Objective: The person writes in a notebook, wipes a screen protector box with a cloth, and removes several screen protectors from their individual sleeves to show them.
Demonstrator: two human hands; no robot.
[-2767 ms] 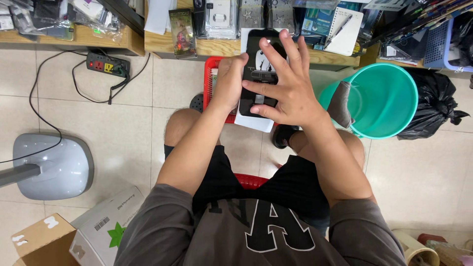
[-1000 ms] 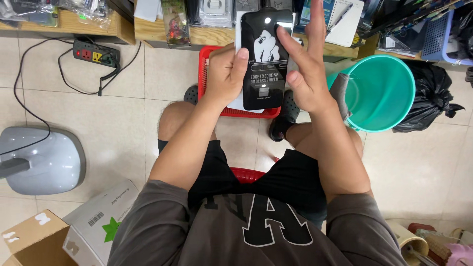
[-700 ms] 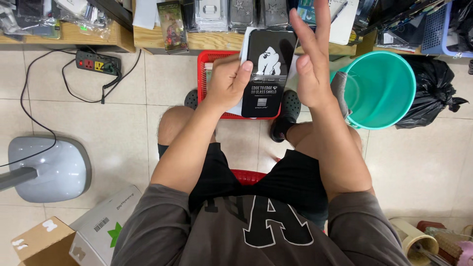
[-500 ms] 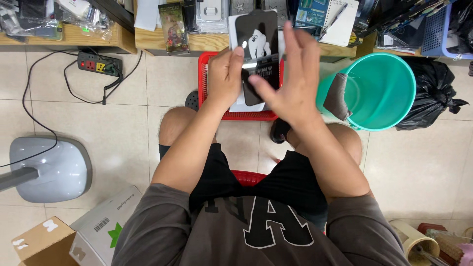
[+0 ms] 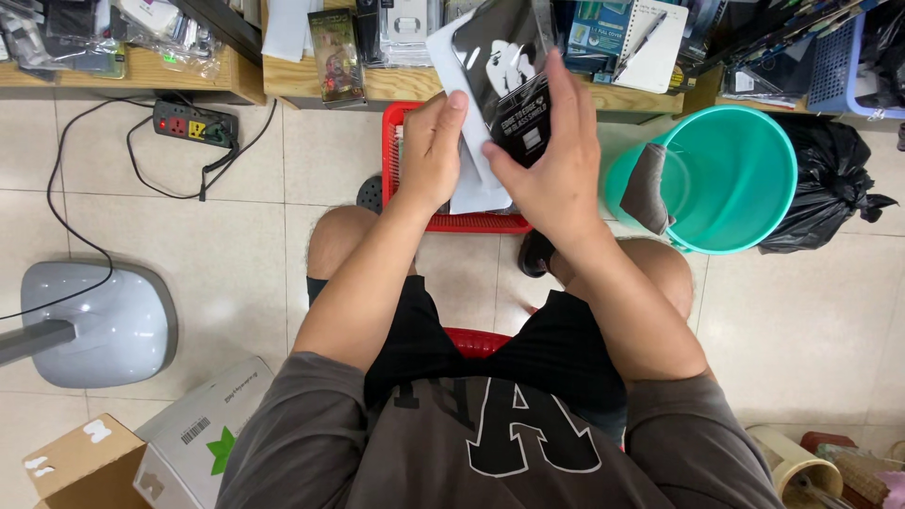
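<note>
Overhead, a black flat package (image 5: 514, 85) with a white backing card is held up between both hands: the left hand (image 5: 434, 151) has its grip closed on the card's left edge, and the right hand (image 5: 556, 165) has its grip closed over the package's lower right side. Just below both grips a red basket (image 5: 396, 179) is seen on the floor, and to the right of the right grip a teal bucket (image 5: 735, 179).

black flat packet (image 5: 514, 75), tilted, in white sleeve (image 5: 471, 179)
</note>
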